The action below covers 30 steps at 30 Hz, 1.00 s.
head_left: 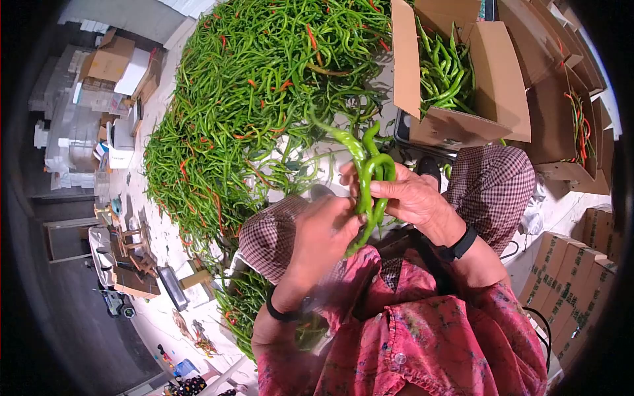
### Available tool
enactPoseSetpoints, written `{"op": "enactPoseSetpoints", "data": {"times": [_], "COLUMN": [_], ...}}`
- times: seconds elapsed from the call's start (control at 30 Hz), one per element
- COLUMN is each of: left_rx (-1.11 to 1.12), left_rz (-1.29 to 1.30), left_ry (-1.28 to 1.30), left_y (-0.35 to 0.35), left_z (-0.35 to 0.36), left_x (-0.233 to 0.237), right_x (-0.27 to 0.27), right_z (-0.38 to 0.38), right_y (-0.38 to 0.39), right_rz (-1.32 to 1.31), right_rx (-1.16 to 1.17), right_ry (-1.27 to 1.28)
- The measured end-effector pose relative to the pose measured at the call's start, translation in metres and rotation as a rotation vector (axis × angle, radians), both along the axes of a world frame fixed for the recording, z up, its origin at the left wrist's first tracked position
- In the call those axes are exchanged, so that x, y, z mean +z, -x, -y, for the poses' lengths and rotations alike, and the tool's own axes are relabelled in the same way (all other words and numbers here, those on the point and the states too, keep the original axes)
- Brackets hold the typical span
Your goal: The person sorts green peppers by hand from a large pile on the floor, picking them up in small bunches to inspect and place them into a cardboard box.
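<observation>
A small bunch of long, curled green chili peppers [380,165] is held in front of my lap. My right hand [419,201] is closed around it, with the thumb lying across the peppers. From the other side, the bent fingers of my left hand [323,228] pinch the lower part of the same bunch; its fingertips are partly hidden and slightly blurred. Just beyond my hands spreads a large heap of green chili peppers [231,112] on the floor, with scattered red ones among them.
An open cardboard box [508,79] at upper right contains green peppers. Further right, another open carton [548,119] holds some red and green peppers. Printed cartons [561,284] stand at lower right. Stacked boxes, a white bucket [120,148] and small items lie along the left.
</observation>
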<state>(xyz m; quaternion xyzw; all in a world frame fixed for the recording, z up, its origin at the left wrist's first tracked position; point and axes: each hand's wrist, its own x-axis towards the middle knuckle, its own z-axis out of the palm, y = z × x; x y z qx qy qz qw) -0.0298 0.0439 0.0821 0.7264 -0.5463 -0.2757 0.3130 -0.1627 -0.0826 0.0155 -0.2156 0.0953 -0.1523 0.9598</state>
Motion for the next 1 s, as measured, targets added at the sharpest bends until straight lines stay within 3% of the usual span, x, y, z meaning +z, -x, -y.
{"op": "enactPoseSetpoints", "data": {"times": [0.1, 0.17, 0.23, 0.27, 0.3, 0.37, 0.43, 0.5, 0.57, 0.63, 0.7, 0.77, 0.8, 0.83, 0.9, 0.93, 0.97, 1.0], "left_rx": [0.09, 0.145, 0.113, 0.167, 0.222, 0.506, 0.6, 0.39, 0.323, 0.465, 0.695, 0.538, 0.433, 0.325, 0.12, 0.11, 0.196, 0.28], "left_rz": [0.126, 0.071, 0.395, 0.427, 0.459, 0.385, 0.412, 0.732, 0.881, 0.805, 0.226, 0.286, 0.26, 0.231, 0.158, 0.152, -0.061, -0.271], "left_ry": [0.157, 0.129, 0.194, 0.241, 0.288, 0.119, -0.022, -0.436, -0.458, -0.496, -0.159, 0.012, 0.071, 0.13, 0.294, 0.296, 0.182, 0.065], "left_y": [0.004, 0.001, -0.003, -0.015, -0.028, -0.039, -0.076, -0.092, -0.07, -0.047, -0.03, -0.012, -0.005, 0.002, 0.015, 0.019, 0.022, 0.023], "left_z": [0.001, -0.002, -0.008, -0.021, -0.038, -0.068, -0.137, -0.211, -0.229, -0.204, -0.164, -0.115, -0.09, -0.064, -0.019, -0.007, 0.001, 0.007], "left_x": [0.0, 0.01, 0.023, 0.018, 0.013, 0.027, 0.011, 0.011, 0.027, 0.044, 0.048, 0.045, 0.043, 0.041, 0.037, 0.031, 0.022, 0.015], "right_x": [0.008, -0.003, 0.002, -0.012, -0.013, -0.014, -0.007, 0.001, 0.009, 0.018, 0.015, 0.011, 0.02, 0.023, 0.025, 0.012, 0.006, 0.008], "right_z": [0.005, 0.008, 0.01, 0.014, 0.015, 0.017, 0.017, 0.013, 0.011, 0.006, 0.001, -0.007, -0.004, -0.006, -0.008, -0.005, -0.007, -0.011], "right_y": [0.002, 0.005, 0.009, 0.01, 0.012, 0.014, 0.017, 0.018, 0.02, 0.018, 0.012, 0.013, 0.013, 0.014, 0.018, 0.013, 0.016, 0.018], "right_rz": [0.146, 0.175, 0.16, 0.335, 0.335, 0.431, 0.419, 0.309, 0.299, 0.16, 0.209, 0.336, 0.184, 0.179, -0.06, 0.038, 0.031, -0.062], "right_rx": [0.044, 0.069, 0.045, 0.108, 0.106, 0.136, 0.143, 0.097, 0.097, 0.167, 0.214, 0.222, 0.27, 0.266, 0.232, 0.037, 0.032, -0.085], "right_ry": [-0.073, -0.066, -0.077, -0.102, -0.101, -0.037, -0.004, -0.028, 0.0, 0.152, 0.201, 0.239, 0.456, 0.46, 0.77, 1.151, 1.153, 1.313]}}
